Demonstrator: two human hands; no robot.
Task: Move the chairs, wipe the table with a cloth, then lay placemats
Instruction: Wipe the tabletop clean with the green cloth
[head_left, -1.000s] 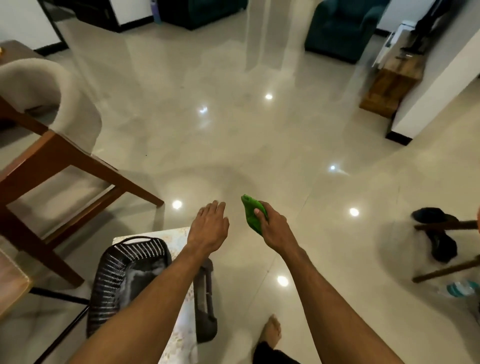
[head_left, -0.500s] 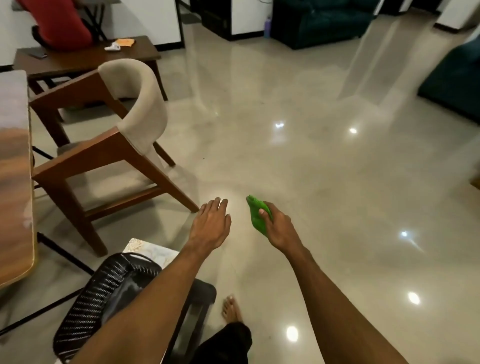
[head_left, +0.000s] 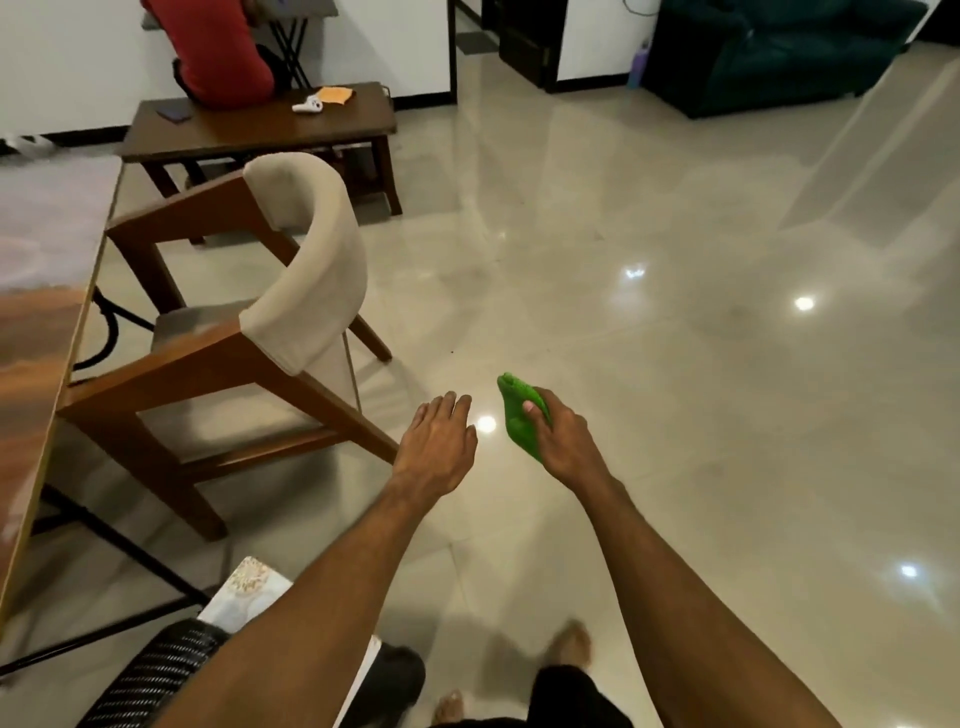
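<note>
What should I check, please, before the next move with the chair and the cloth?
1. Green cloth held: ok; right hand grips it.
2. Left hand free: ok; open, holding nothing.
3. Chair clear of the table: not ok; its front stands at the table's edge.
4. Floor toward the chair: ok; bare tiles.
5. Table free of things: cannot tell; only a strip shows.

No legible text, labels, brands or numbers anywhere.
</note>
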